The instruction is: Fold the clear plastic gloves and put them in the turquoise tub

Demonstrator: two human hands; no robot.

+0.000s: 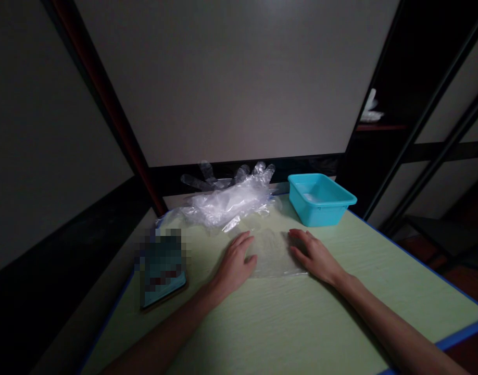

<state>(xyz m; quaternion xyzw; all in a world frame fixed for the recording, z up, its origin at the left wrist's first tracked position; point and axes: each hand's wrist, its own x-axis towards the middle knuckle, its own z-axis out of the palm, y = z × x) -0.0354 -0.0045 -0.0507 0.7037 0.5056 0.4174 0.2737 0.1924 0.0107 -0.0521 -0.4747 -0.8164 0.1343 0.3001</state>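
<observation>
A thin clear plastic glove, its outline faint, lies flat on the table between my hands. My left hand rests at its left edge, with the thumb apart from the fingers. Opposite it, my right hand lies along the right edge, fingers stretched out and thumb spread. Both hands are open and seem to touch the plastic without gripping it. Behind them is a loose pile of clear disposable gloves, several fingers sticking up at its back.
A turquoise plastic basin stands at the back right of the pale green table, which has a blue edge. On the left lies a blurred-out flat device. Cabinet panels rise directly behind the table.
</observation>
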